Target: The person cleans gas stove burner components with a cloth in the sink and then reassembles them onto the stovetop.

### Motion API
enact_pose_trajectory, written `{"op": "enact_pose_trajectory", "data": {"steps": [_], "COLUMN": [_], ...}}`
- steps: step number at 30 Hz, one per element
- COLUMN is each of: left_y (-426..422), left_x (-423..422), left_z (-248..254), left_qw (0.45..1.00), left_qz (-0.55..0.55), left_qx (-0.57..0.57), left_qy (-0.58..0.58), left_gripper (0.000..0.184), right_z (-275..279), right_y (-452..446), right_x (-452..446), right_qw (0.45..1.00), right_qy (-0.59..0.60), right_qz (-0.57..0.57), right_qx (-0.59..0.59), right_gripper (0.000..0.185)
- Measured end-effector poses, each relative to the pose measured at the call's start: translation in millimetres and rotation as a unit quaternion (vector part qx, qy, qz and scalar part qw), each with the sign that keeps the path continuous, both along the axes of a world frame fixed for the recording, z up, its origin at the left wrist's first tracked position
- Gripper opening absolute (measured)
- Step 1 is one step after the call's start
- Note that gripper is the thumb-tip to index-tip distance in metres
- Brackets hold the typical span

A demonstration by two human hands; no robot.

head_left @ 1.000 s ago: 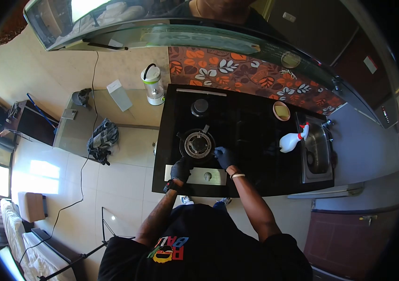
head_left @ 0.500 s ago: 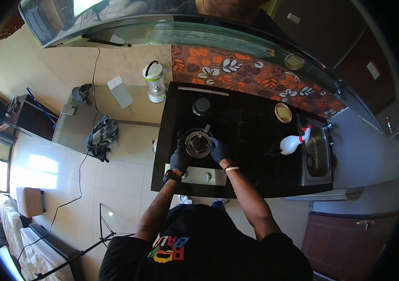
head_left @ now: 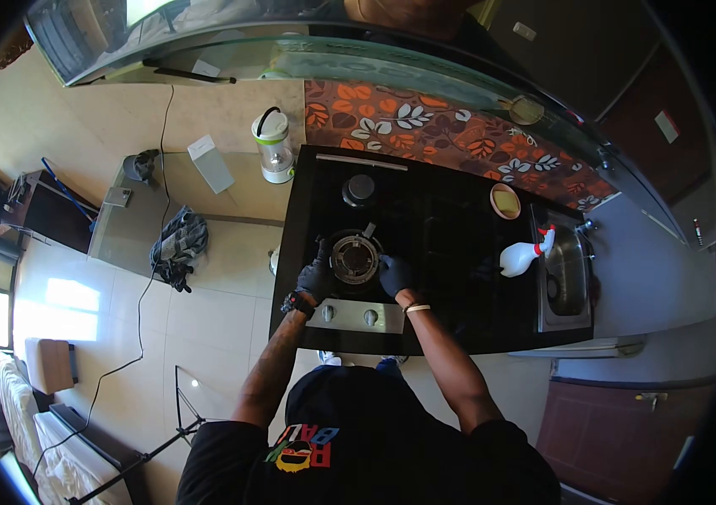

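Note:
Both hands wear dark gloves and are at the sides of the round pan support [head_left: 355, 258] on the front burner of the black cooktop [head_left: 450, 278]. My left hand [head_left: 316, 276] is at its left edge, fingers pointing away from me; their grip is too dark to make out. My right hand [head_left: 394, 275] has its fingers curled together at the right edge, and what they pinch is hidden. Two knobs sit on the silver control panel [head_left: 350, 316] just below the hands. A black burner cap [head_left: 360, 189] lies behind the pan support.
A white spray bottle with a red nozzle [head_left: 522, 257] lies beside the sink [head_left: 566, 286]. Behind it is a bowl holding a yellow sponge [head_left: 505, 201]. A lantern [head_left: 274, 151] stands left of the cooktop, and a glass hood [head_left: 392, 67] overhangs the back.
My left hand has moved up from the control panel to the left side of the pan support, uncovering the left knob. My right hand has shifted slightly left against the right side.

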State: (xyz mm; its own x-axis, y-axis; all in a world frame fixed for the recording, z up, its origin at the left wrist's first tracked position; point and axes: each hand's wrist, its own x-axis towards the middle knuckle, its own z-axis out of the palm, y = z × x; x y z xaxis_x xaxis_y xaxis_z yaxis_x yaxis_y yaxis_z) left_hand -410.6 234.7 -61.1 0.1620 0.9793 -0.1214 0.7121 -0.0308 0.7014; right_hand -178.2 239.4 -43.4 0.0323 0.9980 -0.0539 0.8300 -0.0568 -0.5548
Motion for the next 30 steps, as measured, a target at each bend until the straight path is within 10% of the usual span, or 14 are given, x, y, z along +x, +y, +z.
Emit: {"op": "enact_pose_trajectory", "data": {"steps": [9, 23, 26, 30], "left_y": [-6, -6, -8, -14], "left_x": [2, 20, 22, 27], "left_z": [4, 12, 34, 54], "left_qw": [0.998, 0.997, 0.989, 0.993], "left_qz": [0.047, 0.037, 0.091, 0.104], "left_qx": [-0.003, 0.048, -0.083, -0.014], "left_qy": [-0.03, -0.053, -0.076, 0.061], "left_gripper": [0.094, 0.082, 0.072, 0.069], "right_z": [8, -10, -14, -13], "right_y": [-9, -22, -25, -32], "right_x": [12, 24, 28, 45], "right_qw": [0.986, 0.996, 0.993, 0.985], "right_qy": [0.127, 0.065, 0.107, 0.17], "right_qz": [-0.015, 0.039, 0.029, -0.019], "right_qx": [-0.109, 0.048, 0.051, 0.029], "right_gripper": [0.031, 0.023, 0.023, 0.024]}}
